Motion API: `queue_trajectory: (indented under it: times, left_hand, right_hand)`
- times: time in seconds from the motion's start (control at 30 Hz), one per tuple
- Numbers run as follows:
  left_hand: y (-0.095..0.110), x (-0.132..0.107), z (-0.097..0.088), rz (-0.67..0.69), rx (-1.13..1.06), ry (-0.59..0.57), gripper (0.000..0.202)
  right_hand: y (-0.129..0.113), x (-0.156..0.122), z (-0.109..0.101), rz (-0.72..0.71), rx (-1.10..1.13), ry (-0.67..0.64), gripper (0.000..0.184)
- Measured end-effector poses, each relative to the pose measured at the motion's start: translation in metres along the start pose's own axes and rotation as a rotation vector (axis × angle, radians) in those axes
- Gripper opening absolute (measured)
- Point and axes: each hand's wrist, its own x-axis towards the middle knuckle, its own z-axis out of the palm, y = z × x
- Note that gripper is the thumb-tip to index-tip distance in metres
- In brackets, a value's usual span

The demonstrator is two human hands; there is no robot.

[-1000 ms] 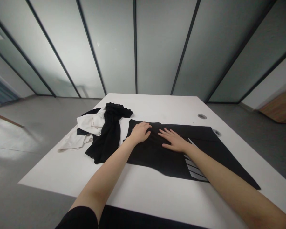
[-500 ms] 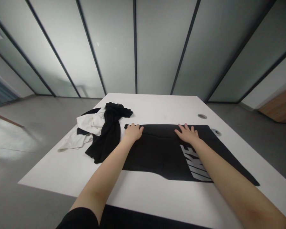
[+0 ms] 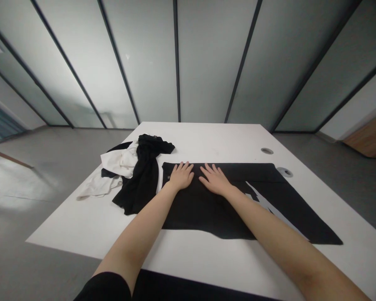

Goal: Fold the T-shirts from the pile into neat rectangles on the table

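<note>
A black garment point(image 3: 203, 209) with large pale lettering lies spread flat on the white table point(image 3: 191, 251); its exact kind is hard to tell. Toward its far left corner, my left hand point(image 3: 181, 175) rests palm down with fingers spread. My right hand point(image 3: 216, 179) lies flat on the cloth just to the right of it, fingers also apart, near the upper middle. Neither hand grips the fabric. My right forearm hides part of the lettering point(image 3: 269, 205).
To the left sits a loose heap of clothes, with a black garment point(image 3: 147, 175) and white ones point(image 3: 122, 161). Two round cable holes, one farther back point(image 3: 267, 151) and one nearer point(image 3: 284, 172), are set into the table's right side. Frosted glass panels point(image 3: 153, 62) stand behind.
My right hand has slid left across the garment, close to my left hand. My left hand has shifted slightly right. More of the garment's right part shows, and its lettering looks differently covered.
</note>
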Motion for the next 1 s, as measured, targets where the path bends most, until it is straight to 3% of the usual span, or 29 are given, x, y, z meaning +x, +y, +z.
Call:
queue_trajectory:
  times: [0.1, 0.27, 0.43, 0.57, 0.67, 0.8, 0.9, 1.0]
  left_hand:
    - [-0.011, 0.002, 0.001, -0.167, 0.005, -0.009, 0.068]
    - [-0.027, 0.005, -0.005, -0.405, 0.005, -0.025, 0.078]
    - [-0.034, 0.005, -0.01, -0.49, 0.004, -0.054, 0.084]
    - [-0.033, 0.004, -0.011, -0.538, 0.019, -0.027, 0.086]
    - [-0.028, 0.001, -0.014, -0.535, 0.032, 0.016, 0.08]
    - [-0.007, -0.004, -0.027, -0.437, 0.058, 0.05, 0.066]
    - [0.019, -0.008, -0.039, -0.28, 0.025, -0.011, 0.052]
    - [0.043, -0.014, -0.042, -0.192, -0.008, -0.12, 0.054]
  right_hand:
    - [0.019, 0.006, -0.003, 0.127, -0.004, -0.012, 0.076]
    - [0.09, 0.003, -0.014, 0.382, -0.043, 0.047, 0.079]
    - [0.162, -0.019, -0.022, 0.63, -0.048, 0.125, 0.079]
    - [0.183, -0.034, -0.024, 0.706, -0.047, 0.19, 0.08]
    - [0.168, -0.038, -0.026, 0.639, -0.086, 0.26, 0.074]
    - [0.112, -0.042, -0.024, 0.432, -0.11, 0.254, 0.071]
    - [0.059, -0.05, -0.012, 0.236, -0.085, 0.185, 0.069]
    - [0.015, -0.059, 0.004, 0.123, -0.058, 0.095, 0.073]
